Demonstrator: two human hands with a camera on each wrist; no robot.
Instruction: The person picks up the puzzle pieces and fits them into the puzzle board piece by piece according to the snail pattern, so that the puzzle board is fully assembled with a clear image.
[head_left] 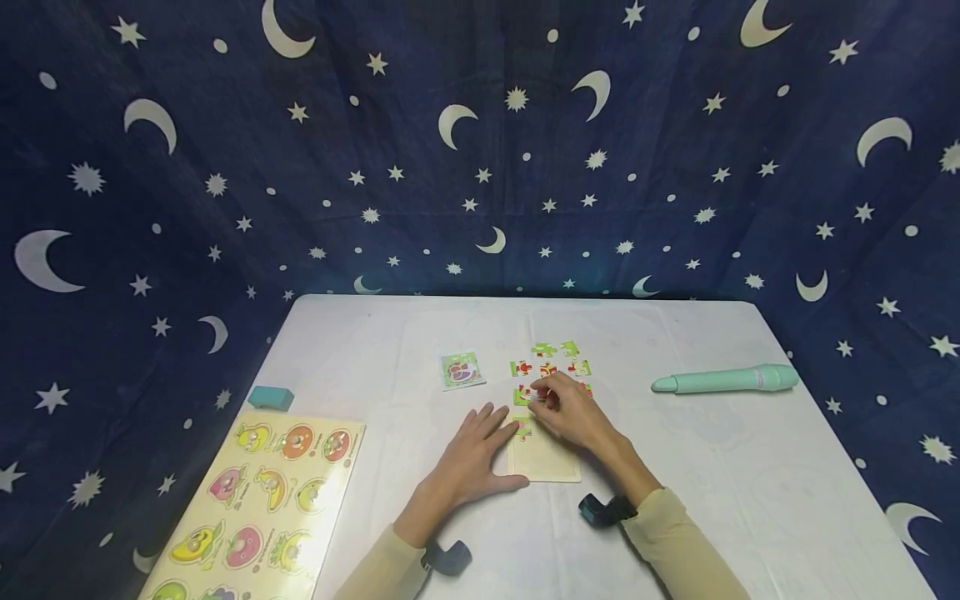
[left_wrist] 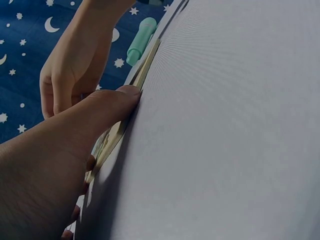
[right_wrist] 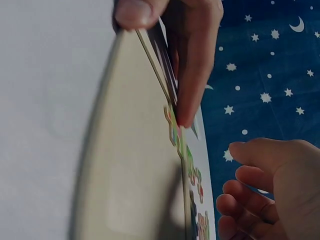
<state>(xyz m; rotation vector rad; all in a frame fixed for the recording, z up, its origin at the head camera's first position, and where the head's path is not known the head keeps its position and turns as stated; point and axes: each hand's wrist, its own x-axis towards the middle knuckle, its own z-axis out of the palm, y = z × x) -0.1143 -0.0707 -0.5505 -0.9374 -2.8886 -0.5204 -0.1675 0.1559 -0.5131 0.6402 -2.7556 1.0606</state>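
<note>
My left hand (head_left: 471, 457) lies spread along the left side of a small wooden puzzle tray (head_left: 546, 462). Its thumb rests at the tray's near left corner, and an index fingertip touches a green jigsaw piece (head_left: 522, 427) in the far left corner. Over the loose jigsaw pieces (head_left: 521, 367) beyond the tray is my right hand (head_left: 572, 410), bent at the fingers. In the right wrist view, thumb and fingers of this right hand (right_wrist: 270, 185) stand apart with nothing visible between them. The palm and fingers hide some of the pieces.
A small picture card (head_left: 461, 370) lies left of the pieces. Toward the left edge are a large fruit peg board (head_left: 255, 500) and a teal block (head_left: 271, 397). A mint-green pen-shaped tool (head_left: 723, 379) lies at the right. A dark starry curtain (head_left: 480, 167) hangs behind the table.
</note>
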